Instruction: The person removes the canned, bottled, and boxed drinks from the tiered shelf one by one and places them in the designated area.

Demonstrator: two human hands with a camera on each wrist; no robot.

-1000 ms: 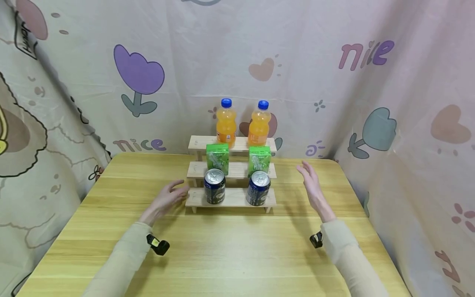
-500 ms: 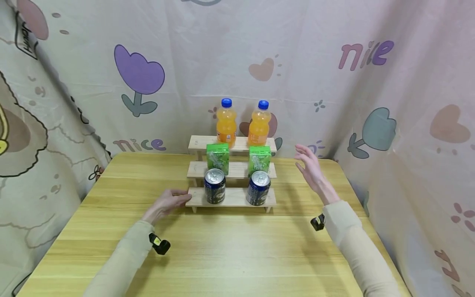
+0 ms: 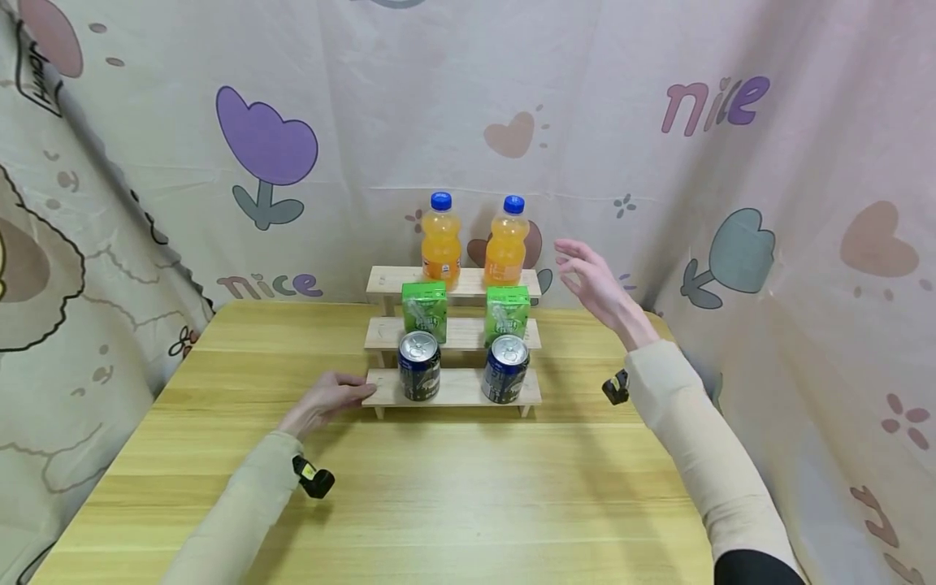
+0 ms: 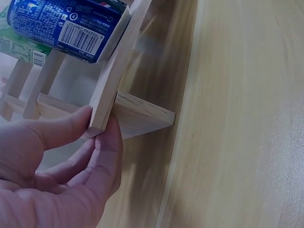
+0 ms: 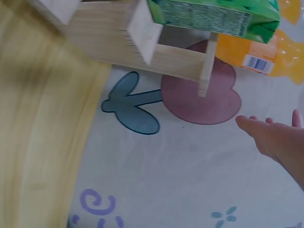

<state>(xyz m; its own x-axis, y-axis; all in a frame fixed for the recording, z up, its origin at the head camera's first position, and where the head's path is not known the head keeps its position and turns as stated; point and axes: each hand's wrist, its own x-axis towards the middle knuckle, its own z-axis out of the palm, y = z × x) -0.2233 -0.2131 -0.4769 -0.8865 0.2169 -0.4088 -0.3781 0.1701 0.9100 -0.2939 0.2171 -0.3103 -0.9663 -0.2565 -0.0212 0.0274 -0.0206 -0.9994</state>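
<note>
Here, the left hand (image 3: pixel 329 401) pinches the wooden shelf's lowest step (image 3: pixel 462 390), thumb above, fingers beneath; to that hand's right stand one can (image 3: pixel 419 374), one carton (image 3: pixel 426 309), one bottle (image 3: pixel 442 248), then another can (image 3: pixel 506 375), another carton (image 3: pixel 508 310), another bottle (image 3: pixel 506 246); just past it, the right hand (image 3: pixel 598 286) hovers, fingers relaxed, holding nothing.

Head view: from above the near side of the bench (image 3: pixel 468 496), facing forward and down to the curtain (image 3: pixel 409 97); widest, whole rack (image 3: pixel 462 387) mid-frame.
Left wrist view: close in at rack's left end; scene on its side, up pointing left.
Right wrist view: off rack's right end, facing curtain; up pointing right.
Head/left wrist overlap: left can (image 3: pixel 419 372), lowest shelf (image 4: pixel 107 92).
Head/right wrist overlap: right carton (image 3: pixel 507 313), right bottle (image 3: pixel 505 252), pink flower (image 5: pixel 221 102).
</note>
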